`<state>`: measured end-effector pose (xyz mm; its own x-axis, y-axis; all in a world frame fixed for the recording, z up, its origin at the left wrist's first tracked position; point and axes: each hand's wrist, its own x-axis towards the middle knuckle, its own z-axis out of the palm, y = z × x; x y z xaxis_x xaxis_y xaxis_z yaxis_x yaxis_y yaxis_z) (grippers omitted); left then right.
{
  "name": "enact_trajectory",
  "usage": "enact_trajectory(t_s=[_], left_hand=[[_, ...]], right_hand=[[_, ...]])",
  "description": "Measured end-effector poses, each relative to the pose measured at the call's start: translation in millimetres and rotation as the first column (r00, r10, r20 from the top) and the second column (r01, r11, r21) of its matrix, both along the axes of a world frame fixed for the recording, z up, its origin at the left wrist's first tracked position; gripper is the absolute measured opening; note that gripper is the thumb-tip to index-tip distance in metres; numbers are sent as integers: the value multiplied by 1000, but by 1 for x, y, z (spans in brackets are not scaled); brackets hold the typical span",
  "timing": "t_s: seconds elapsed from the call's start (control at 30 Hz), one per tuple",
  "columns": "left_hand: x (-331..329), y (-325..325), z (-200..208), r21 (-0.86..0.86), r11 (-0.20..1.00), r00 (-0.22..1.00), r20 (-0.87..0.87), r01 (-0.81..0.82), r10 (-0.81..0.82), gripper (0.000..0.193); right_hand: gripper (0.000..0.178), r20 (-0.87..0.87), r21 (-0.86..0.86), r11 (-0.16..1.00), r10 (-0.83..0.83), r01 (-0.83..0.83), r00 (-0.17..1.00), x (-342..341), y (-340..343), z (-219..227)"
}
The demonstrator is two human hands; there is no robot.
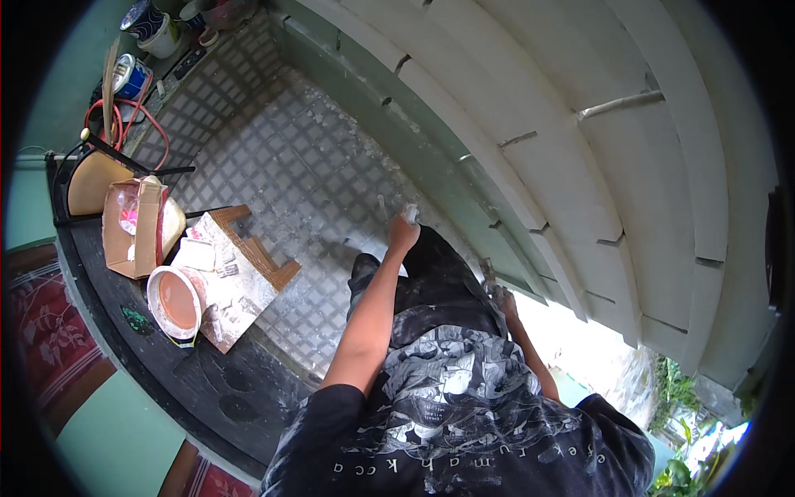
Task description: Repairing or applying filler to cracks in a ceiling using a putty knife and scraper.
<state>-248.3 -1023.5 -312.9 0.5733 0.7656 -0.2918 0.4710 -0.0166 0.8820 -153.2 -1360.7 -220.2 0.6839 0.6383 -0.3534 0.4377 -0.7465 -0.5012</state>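
Whitish item [411, 214], mostly hidden by left hand [403, 233].

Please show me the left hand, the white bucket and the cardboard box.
Left hand [404, 229]: head view, middle of the hand.
White bucket [152, 300]: head view, left of its rim.
Cardboard box [151, 232]: head view, brown side wall.

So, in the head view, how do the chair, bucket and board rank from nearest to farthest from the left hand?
From the left hand:
1. Board: to its left.
2. Bucket: farther left, by the board's left edge.
3. Chair: far left, beyond the box.
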Motion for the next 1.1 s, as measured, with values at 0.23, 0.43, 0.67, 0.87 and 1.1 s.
enact_trajectory(t_s=[0.23,0.43,0.67,0.87,1.1], left_hand=[[31,-54,-33,-58,995,993,80,-85,89,43],[86,-120,-26,-163,974,935,294,-158,200,44],[95,-229,-32,-468,873,884,340,-135,319,37],[99,-255,-24,-471,873,821,444,-127,359,42],[70,-279,-15,-371,891,849,350,-262,395,47]], right_hand=[[38,-278,-207,860,-509,466,815,58,-10,20],[34,49,57,963,-266,264,963,147,-93,-102],[37,-69,109,977,-175,181,982,176,-72,-133],[28,-158,352,914,-153,200,976,195,-46,-168],[44,-318,208,955,-140,213,938,202,15,-185]])
